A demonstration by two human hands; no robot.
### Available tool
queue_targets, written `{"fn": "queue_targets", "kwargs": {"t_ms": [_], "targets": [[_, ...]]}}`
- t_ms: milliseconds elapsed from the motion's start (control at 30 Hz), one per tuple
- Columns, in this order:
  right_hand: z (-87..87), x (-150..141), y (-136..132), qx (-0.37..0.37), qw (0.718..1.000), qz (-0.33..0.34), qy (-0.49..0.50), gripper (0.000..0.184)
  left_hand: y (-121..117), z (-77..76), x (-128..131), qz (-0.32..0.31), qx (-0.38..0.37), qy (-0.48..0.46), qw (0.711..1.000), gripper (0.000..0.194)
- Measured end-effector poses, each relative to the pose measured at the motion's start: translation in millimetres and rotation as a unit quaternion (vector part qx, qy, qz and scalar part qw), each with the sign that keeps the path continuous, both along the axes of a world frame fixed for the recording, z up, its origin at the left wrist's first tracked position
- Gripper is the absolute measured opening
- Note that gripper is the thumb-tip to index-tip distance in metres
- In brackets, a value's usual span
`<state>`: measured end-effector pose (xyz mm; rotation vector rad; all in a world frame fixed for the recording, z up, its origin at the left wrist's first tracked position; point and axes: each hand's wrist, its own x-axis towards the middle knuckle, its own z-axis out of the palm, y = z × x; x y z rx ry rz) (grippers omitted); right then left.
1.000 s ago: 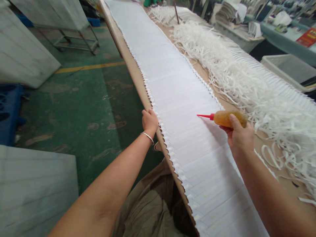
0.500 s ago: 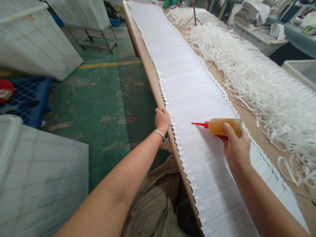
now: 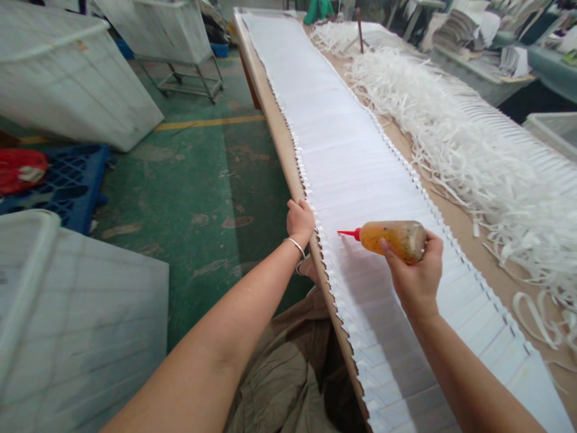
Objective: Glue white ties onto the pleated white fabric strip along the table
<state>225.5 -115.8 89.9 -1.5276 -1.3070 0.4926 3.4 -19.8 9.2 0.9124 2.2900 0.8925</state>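
A squeeze bottle [image 3: 393, 239] of amber liquid with a red pointed nozzle lies nearly level in my right hand [image 3: 418, 273], which is closed around it. Its tip points left, over the white overlapping pieces [image 3: 356, 198] that form a long strip on the table; whether the tip touches them I cannot tell. At the table's near left edge, my left hand [image 3: 300, 221] is curled over the rim beside the strip's jagged border. Its fingertips are partly hidden.
A heap of white ribbons [image 3: 455, 126] lies along the table's right side. To the left stand large pale bins [image 3: 67, 72] and a blue pallet [image 3: 67, 186] on the green floor [image 3: 193, 192]. A thin upright rod [image 3: 360, 30] rises from the far part of the table.
My right hand has moved left with the bottle, bringing the nozzle closer to the strip's left border. My left hand stays at the table edge. The view has shifted slightly.
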Motion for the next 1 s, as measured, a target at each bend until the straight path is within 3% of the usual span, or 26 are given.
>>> {"fn": "queue_targets", "kwargs": {"t_ms": [167, 267, 367, 433, 500, 667, 867, 1000], "targets": [[21.3, 38, 0, 0.142, 0.985, 0.021, -0.092, 0.069, 1, -1.3, 0, 0.001, -0.001, 0.009, 1.0, 0.034], [28.8, 81, 20, 0.175, 0.979, -0.046, -0.099, 0.069, 1, -1.0, 0, 0.002, -0.003, 0.013, 1.0, 0.033], [29.0, 123, 53, 0.174, 0.976, -0.104, 0.077, 0.054, 2, -0.8, -1, 0.003, -0.003, 0.016, 1.0, 0.033], [25.3, 143, 77, 0.147, 0.958, -0.116, 0.216, 0.041, 3, -0.9, -1, 0.003, -0.002, 0.016, 1.0, 0.033], [19.4, 156, 96, 0.113, 0.941, -0.129, 0.292, 0.031, 4, -1.2, -2, 0.005, -0.002, 0.017, 1.0, 0.032], [2.1, 167, 121, 0.076, 0.917, -0.176, 0.35, 0.03, 6, -2.8, -3, 0.005, 0.0, 0.021, 1.0, 0.031], [-9.7, 169, 130, 0.061, 0.921, -0.192, 0.333, 0.038, 7, -6.1, -4, 0.004, 0.004, 0.031, 1.0, 0.03], [-12.9, 166, 133, 0.045, 0.928, -0.192, 0.315, 0.033, 7, -6.9, -4, 0.006, 0.005, 0.034, 0.999, 0.029]]}}
